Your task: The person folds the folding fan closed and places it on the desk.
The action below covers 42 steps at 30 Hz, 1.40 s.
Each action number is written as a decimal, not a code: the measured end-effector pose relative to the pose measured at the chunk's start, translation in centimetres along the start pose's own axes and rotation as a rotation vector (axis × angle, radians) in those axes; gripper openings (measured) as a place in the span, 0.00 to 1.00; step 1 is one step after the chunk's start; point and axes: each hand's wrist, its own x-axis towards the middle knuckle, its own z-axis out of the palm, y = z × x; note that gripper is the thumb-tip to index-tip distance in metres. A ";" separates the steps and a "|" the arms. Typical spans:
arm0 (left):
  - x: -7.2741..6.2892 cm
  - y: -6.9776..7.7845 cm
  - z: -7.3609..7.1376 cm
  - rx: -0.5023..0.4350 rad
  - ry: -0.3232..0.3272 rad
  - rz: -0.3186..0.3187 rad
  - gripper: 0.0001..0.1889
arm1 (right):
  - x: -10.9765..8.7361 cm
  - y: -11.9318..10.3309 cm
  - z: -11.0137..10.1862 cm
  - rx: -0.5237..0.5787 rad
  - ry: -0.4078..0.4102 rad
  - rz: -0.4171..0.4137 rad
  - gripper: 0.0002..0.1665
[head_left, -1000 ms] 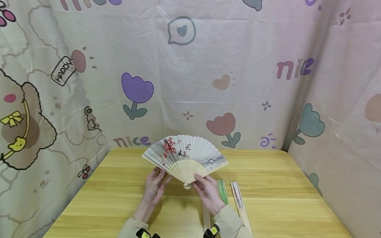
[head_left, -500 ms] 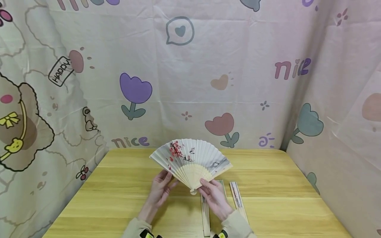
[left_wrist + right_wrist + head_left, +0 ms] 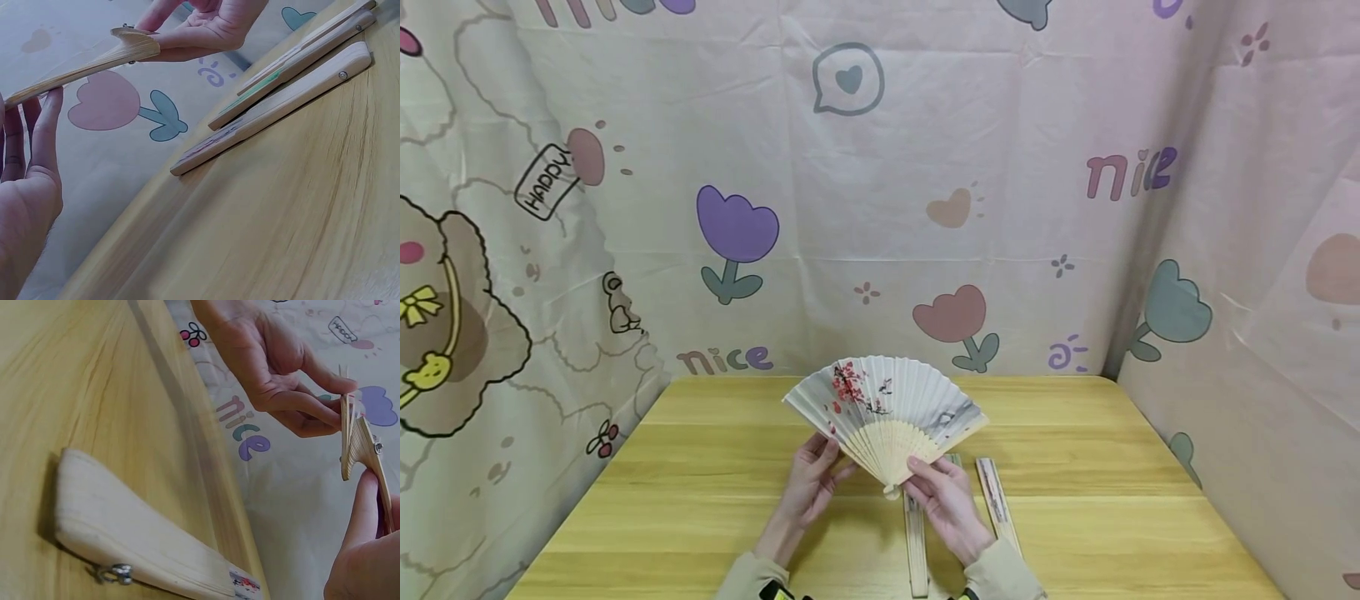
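Note:
A spread folding fan (image 3: 887, 417), white with red blossoms and pale wooden ribs, is held above the table, its pivot end pointing down toward me. My left hand (image 3: 808, 483) pinches its left outer rib; in the right wrist view, that hand's (image 3: 275, 369) thumb and fingers meet on the rib edge. My right hand (image 3: 946, 504) grips the right outer rib close to the pivot, thumb on the front face. From the left wrist view the fan (image 3: 87, 70) appears nearly edge-on, between my left hand (image 3: 28, 206) and right hand (image 3: 212, 25).
Three folded fans lie on the wooden table (image 3: 700, 500): one (image 3: 916, 546) below the held fan, one (image 3: 953, 459) mostly hidden behind my right hand, one (image 3: 997, 500) farther right. A printed cloth (image 3: 850, 208) hangs behind the table and along both sides.
Both hands have carried the spread fan slightly lower and to the right, keeping their hold. The head view has shifted a little. The folded fans lie as before.

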 end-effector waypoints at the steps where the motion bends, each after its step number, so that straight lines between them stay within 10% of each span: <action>1: 0.0 0.0 0.0 0.005 0.007 -0.004 0.22 | 0.0 0.0 0.0 -0.002 -0.001 0.000 0.17; 25: -0.1 -0.4 -0.1 0.023 0.034 -0.029 0.23 | -0.1 0.4 -0.3 -0.059 -0.012 0.005 0.16; 42: 0.1 -0.4 0.5 0.257 0.122 0.089 0.22 | 0.2 0.1 -0.7 -0.287 0.135 0.013 0.11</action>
